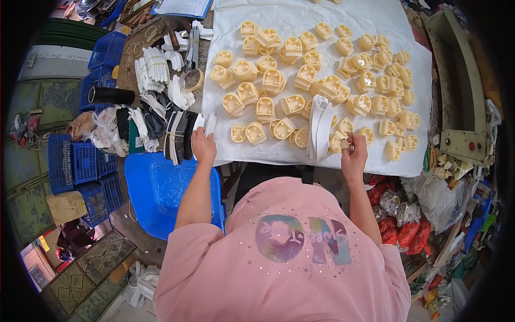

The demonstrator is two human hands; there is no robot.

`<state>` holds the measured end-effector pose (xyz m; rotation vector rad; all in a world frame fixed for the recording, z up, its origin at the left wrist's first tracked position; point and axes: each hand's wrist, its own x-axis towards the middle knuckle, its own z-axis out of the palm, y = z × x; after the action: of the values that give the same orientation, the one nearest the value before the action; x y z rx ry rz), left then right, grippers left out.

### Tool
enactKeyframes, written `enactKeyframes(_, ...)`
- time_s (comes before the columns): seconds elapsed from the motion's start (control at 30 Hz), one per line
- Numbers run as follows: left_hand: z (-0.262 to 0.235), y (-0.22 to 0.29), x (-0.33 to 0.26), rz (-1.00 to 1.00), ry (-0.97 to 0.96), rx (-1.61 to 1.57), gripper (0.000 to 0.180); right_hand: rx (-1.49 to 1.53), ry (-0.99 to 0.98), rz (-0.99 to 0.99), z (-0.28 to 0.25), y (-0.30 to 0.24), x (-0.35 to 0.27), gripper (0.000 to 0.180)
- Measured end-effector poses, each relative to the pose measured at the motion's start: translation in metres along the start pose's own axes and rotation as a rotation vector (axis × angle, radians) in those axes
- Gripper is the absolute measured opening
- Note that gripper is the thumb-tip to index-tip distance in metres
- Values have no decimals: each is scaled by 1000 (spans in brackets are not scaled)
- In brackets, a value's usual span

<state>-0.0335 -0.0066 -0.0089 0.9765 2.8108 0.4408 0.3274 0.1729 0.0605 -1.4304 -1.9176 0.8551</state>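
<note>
On the white-covered table [257,163], many cream-coloured, hollow, rounded plastic parts [265,109] stand in loose groups. My left hand [204,147] is at the table's left edge, its fingers closed on a white curved strip [211,124]. A bundle of white curved strips [321,127] stands between my hands, nearer the right one. My right hand [354,157] is pinched together beside the cream parts at the front. A thin dark tip shows at its fingers, too small to name, and a pale covering sits on one fingertip.
Below my left arm lies a blue plastic tub [155,188]. Tied bundles of white and black strips [174,134], scissors [192,48] and a roll of tape [191,80] crowd the left side. A beige metal machine housing [461,102] borders the right; plastic bags [437,198] lie beneath it.
</note>
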Motion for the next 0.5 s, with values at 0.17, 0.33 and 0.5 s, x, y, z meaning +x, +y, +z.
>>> enactKeyframes(0.17, -10, 3, 2, -35, -51, -89, 38, 43, 6, 14, -4, -3, 3, 20)
enactKeyframes(0.33, -5, 11, -6, 97, 14, 77, 45, 53, 12, -18, -5, -3, 4, 19)
enactKeyframes(0.5, 13, 8, -1, -73, 79, 64, 46, 74, -20, 54, -4, 0, -1, 16)
